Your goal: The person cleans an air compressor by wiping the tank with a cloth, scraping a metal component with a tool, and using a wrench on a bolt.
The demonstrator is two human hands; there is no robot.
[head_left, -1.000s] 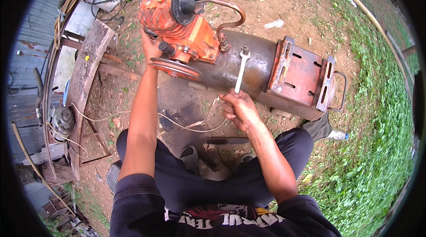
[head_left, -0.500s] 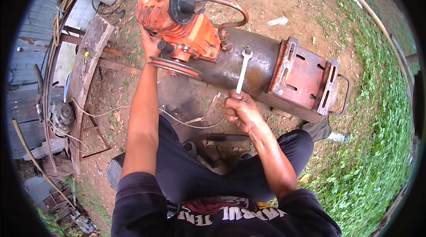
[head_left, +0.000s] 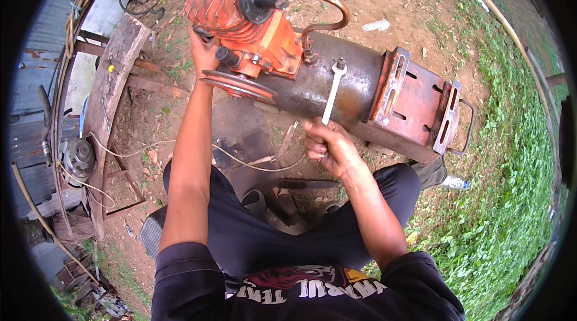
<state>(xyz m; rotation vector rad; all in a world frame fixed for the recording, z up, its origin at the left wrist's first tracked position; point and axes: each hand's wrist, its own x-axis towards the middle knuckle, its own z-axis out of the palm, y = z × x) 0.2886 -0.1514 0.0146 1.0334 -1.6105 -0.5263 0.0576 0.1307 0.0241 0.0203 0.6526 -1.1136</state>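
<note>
An orange compressor pump [head_left: 270, 45] with a black flange, copper pipe and pulley wheel [head_left: 239, 85] sits on a dark, cylindrical steel tank [head_left: 357, 87]. My left hand [head_left: 204, 51] grips the pump's finned side behind the pulley, fingers partly hidden. My right hand [head_left: 330, 148] is closed round the handle of a silver open-ended wrench [head_left: 332, 96], whose jaw is on a bolt [head_left: 341, 61] standing up from the tank beside the pipe. A rusty red slotted mounting plate [head_left: 421, 105] is on the tank's right part.
At the left are a leaning plank [head_left: 114, 75], corrugated sheets [head_left: 36, 117], a round metal part [head_left: 78, 159] and coiled hoses. A pale cord [head_left: 258, 167] and a wire brush [head_left: 306, 183] lie on the dirt. A plastic bottle [head_left: 454, 183] lies near grass at the right.
The pump, bolt and wrench have shifted slightly up and right in view, and the plank a little left. Both hands keep their holds.
</note>
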